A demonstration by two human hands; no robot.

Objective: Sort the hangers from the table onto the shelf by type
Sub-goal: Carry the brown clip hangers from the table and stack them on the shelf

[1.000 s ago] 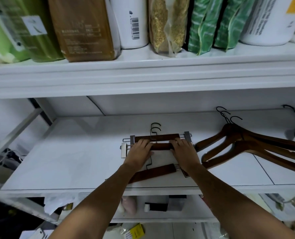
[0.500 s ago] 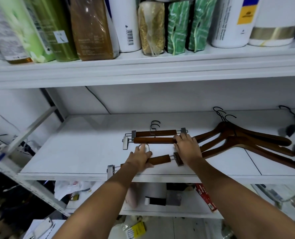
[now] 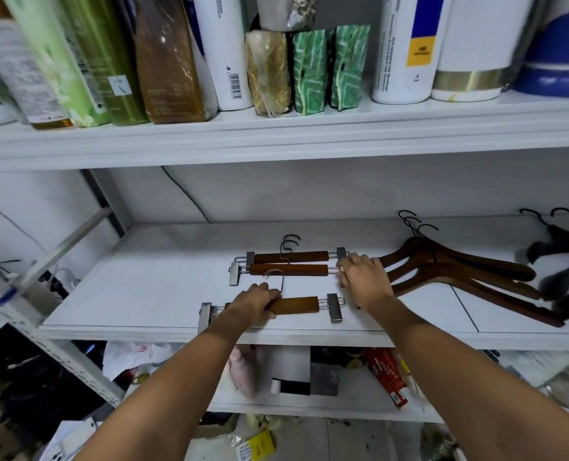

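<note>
A second ago both hands were bunched over the clip hangers in the middle of the shelf [image 3: 136,294], and the third one lay skewed beneath them. Now the left hand [image 3: 255,302] has dropped back to that stray, the front clip hanger [image 3: 296,305], which sits close to the shelf's front edge, roughly parallel to the others but still apart from them. The sorting looks well along to me; this pile just needs squaring up.

The left hand's fingers wrap over the left part of the wooden bar, so it has hold of the front clip hanger. The wire hook pokes up just beyond the knuckles, toward the pile behind.

The right hand [image 3: 364,279] lies at the right ends of the two rear clip hangers [image 3: 289,269], fingers bent down over their metal clips. Whether it pinches them or only steadies them I cannot tell.

To the right of centre the wooden coat hangers [image 3: 459,271] are stacked with their near tips just beside that right hand, and dark fuzzy hangers [image 3: 562,261] lie at the far right edge — three types, three groups. Sliding the front one back against its pair would, I judge, finish the clip group.
</note>
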